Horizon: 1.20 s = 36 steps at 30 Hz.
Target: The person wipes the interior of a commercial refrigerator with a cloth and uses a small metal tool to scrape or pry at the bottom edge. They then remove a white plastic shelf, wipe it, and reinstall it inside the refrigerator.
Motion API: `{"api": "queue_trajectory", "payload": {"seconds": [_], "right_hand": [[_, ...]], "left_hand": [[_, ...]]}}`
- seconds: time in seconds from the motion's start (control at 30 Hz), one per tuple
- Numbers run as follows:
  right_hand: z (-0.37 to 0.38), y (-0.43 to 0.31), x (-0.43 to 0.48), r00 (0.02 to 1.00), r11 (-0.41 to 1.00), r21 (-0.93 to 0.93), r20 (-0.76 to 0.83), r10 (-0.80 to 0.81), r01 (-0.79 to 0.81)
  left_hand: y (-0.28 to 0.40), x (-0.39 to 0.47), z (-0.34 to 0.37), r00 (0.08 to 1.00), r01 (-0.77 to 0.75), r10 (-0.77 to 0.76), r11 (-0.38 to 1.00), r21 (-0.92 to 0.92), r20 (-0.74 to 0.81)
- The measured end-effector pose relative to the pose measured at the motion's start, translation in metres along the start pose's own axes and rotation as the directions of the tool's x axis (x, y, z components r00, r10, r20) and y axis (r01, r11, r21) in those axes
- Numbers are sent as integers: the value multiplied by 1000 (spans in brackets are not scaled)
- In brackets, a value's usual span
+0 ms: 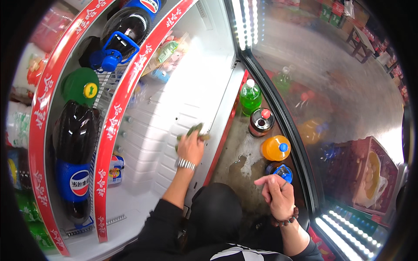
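My left hand (190,150), with a metal watch band at the wrist, grips a crumpled green cloth (195,128) low inside the white cooler cabinet (169,153). The cloth appears to lie against the cabinet's floor. My right hand (277,195) hangs over the standing bottles with its index finger extended and the other fingers loosely curled, nothing visible in it. Just beyond it is a dark bottle with a blue handle cap (283,173), partly hidden by the hand. An orange drink bottle (275,148), a red-capped cola bottle (261,122) and a green soda bottle (250,98) stand in line beyond.
Wire shelves with red printed front strips (106,163) hold large Pepsi bottles (73,176) and a green bottle (80,85). The open glass door (284,107) stands at the right. Liquid wets the floor (241,166). Packages (168,52) and a can-like pack (116,169) sit inside the cabinet.
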State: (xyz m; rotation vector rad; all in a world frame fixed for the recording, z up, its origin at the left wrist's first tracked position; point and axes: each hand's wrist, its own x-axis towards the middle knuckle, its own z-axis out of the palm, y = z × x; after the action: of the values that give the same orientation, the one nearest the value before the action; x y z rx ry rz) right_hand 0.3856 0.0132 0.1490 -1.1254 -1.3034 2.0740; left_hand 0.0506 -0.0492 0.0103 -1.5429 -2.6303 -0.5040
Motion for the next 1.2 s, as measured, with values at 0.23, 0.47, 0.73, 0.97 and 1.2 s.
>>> {"api": "queue_trajectory", "payload": {"seconds": [0.23,0.47,0.73,0.97,1.2], "right_hand": [[6,4,2,998,996,-82,61,-21,26],[-2,6,-8,999,994,-100,7,-39,39],[-6,2,-15,995,992,-77,-22,-99,97],[-12,1,-8,996,994,-95,-53,-67,61],[-8,6,-4,999,996,-71,4,-51,51]], "left_hand": [[-1,-20,-43,959,132,-157,984,-116,-238],[20,160,32,987,-154,154,988,-16,35],[1,133,30,949,-220,174,963,158,262],[17,125,-22,928,63,-95,993,101,361],[-35,178,13,994,79,-97,956,284,48]]}}
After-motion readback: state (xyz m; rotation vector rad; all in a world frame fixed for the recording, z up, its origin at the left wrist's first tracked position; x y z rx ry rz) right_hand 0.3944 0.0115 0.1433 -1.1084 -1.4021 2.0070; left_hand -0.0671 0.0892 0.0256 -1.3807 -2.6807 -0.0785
